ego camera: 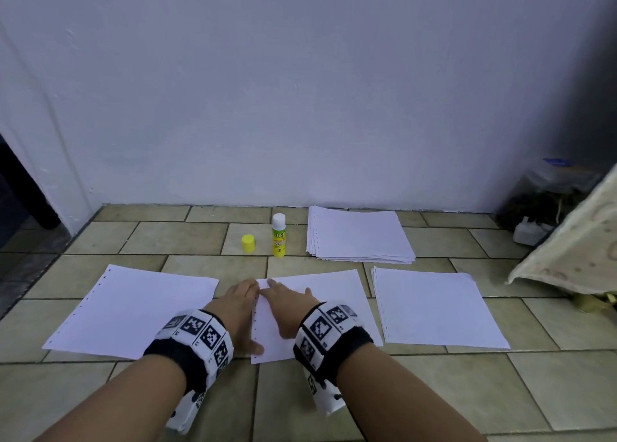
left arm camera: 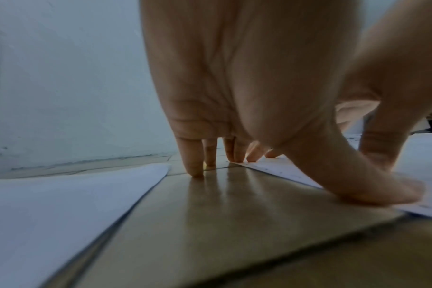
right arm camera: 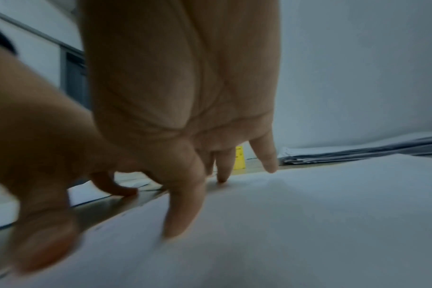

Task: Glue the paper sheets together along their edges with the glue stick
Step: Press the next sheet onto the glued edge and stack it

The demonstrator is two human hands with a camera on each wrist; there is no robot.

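Observation:
Three white sheets lie in a row on the tiled floor: a left sheet point(ego camera: 130, 311) point(left arm camera: 62, 214), a middle sheet point(ego camera: 327, 301) point(right arm camera: 308, 224) and a right sheet point(ego camera: 434, 311). My left hand point(ego camera: 238, 311) point(left arm camera: 326, 175) rests with straight fingers on the bare tile, and its thumb presses the middle sheet's punched left edge. My right hand point(ego camera: 287, 304) point(right arm camera: 116, 224) lies flat on that sheet, fingers spread. The glue stick point(ego camera: 279, 236) point(right arm camera: 239, 157) stands upright and uncapped behind the hands. Its yellow cap point(ego camera: 248, 243) stands to its left.
A stack of more sheets point(ego camera: 359, 234) point(right arm camera: 358, 154) lies by the wall at the back. A patterned cloth point(ego camera: 574, 238) and some clutter point(ego camera: 541, 204) fill the right corner. A dark doorway opens at far left.

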